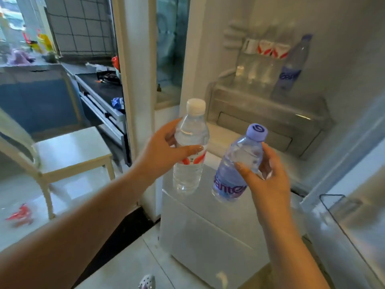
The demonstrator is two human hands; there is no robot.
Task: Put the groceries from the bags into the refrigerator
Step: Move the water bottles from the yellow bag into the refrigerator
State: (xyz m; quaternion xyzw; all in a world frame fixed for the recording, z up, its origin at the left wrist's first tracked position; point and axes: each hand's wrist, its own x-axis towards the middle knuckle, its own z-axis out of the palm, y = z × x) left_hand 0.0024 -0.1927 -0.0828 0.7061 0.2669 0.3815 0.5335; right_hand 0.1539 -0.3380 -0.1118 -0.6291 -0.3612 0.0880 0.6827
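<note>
Head view, from the left: a pale chair [70, 151] stands on the floor with a red scrap [19, 215] lying near its leg, and a dark stove [104, 84] sits farther back. Right of the chair, the left hand [166, 151] is curled round a clear water bottle [190, 147] with a white cap and a red-marked label, held upright in the air. Just beside it, the right hand [268, 174] grips a purple-capped bottle [239, 163], tilted with its cap leaning right and away. Both bottles hang in front of the open refrigerator [208, 236], above its lower compartment. Farther right, the door shelf [268, 105] already carries a row of red-labelled bottles [264, 51] and, at the right end, another purple-labelled bottle [293, 65].

The step in hand looks like carrying this pair to the door shelf. What room is left along that shelf is hard to judge through the blur, so the next move likely calls for lifting each bottle over the shelf's front rail and standing it upright beside the ones there, one hand at a time to avoid knocking the row.
</note>
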